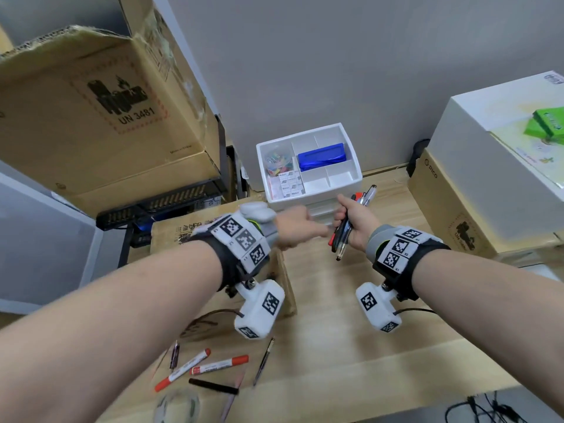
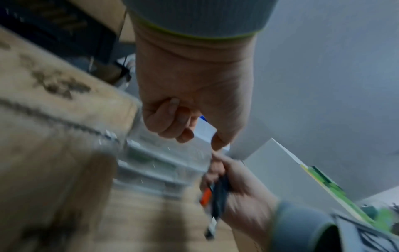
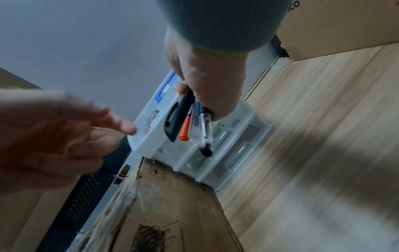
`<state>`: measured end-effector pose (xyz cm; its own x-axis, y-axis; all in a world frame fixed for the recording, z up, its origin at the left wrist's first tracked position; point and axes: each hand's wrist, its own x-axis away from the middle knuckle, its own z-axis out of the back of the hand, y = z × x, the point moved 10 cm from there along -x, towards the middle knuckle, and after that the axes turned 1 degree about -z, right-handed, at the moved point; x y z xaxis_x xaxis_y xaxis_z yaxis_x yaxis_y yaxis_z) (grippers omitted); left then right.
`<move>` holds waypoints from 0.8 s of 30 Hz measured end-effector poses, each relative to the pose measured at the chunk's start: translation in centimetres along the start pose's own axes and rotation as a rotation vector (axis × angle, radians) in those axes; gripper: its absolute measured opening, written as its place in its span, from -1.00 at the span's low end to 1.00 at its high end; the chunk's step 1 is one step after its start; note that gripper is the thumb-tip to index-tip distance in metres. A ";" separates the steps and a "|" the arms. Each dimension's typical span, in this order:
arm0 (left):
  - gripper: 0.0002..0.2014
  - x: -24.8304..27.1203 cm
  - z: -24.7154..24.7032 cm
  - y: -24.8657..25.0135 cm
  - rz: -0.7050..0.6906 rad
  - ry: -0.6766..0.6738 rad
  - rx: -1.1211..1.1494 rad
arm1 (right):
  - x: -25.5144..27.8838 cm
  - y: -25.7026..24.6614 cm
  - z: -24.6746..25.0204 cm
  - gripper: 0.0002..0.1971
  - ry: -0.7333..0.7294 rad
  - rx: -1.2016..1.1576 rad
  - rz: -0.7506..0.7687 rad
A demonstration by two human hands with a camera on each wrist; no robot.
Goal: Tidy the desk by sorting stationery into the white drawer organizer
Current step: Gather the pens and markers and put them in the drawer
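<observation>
Loose markers (image 1: 195, 366) and a black pen (image 1: 213, 386) are being left on the table (image 1: 351, 346) at the near left, still to be sorted. The left hand (image 1: 297, 225), its fingers loosely curled on nothing, is being held beside the bundle. A bundle of pens (image 1: 351, 222) is being gripped in the right hand (image 1: 355, 221), fingers wrapped about its middle, both ends being left protruding. Just beyond the grip, the white drawer organizer (image 1: 351, 154) is being approached. Pens are being risked: a slackened hold could be spilling them, or long barrels could be overhanging the short, partly filled compartments.
</observation>
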<state>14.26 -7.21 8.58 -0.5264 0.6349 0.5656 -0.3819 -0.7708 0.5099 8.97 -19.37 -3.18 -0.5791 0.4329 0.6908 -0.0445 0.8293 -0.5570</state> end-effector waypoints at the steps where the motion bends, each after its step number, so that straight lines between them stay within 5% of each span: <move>1: -0.79 -0.2 2.5 -0.1 -0.034 0.095 -0.073 | -0.2 0.0 0.6 -0.77 0.022 0.016 0.007; 6: -0.84 -2.6 9.8 -3.7 0.022 0.396 -0.165 | -1.6 2.1 1.5 -0.80 0.084 0.123 -0.025; 12: -0.69 -4.2 9.5 -4.5 -0.023 0.517 -0.333 | -3.0 3.6 0.1 -0.96 0.094 0.197 -0.051; 15: -0.59 -4.5 9.7 -4.6 -0.027 0.600 -0.467 | -3.7 3.8 -1.0 -0.83 0.086 0.168 -0.041; 24: -0.48 -5.0 9.4 -3.0 -0.099 0.497 -0.704 | -3.1 4.5 -0.4 -0.73 0.146 0.126 -0.056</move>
<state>25.10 -7.58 10.33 -0.6741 0.7308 0.1075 -0.7384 -0.6706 -0.0710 10.91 -16.80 -7.65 -0.4494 0.4418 0.7765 -0.1801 0.8065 -0.5631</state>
